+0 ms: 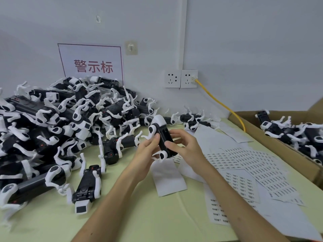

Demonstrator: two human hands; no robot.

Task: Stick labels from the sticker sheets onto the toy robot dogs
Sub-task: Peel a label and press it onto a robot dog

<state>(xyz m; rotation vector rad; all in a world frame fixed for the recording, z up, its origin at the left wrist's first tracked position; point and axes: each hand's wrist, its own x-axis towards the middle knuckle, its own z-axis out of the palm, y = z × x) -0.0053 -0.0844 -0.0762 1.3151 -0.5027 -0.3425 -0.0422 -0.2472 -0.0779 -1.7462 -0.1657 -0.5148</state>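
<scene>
Mid-table [122, 215], left hand [148, 151], right hand [185, 145] round dog [161, 135]

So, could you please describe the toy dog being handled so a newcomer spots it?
Find the pile of toy dogs on the left of the table. Right of it, the left hand and right hand meet. The dog between them is the only one held.
</scene>
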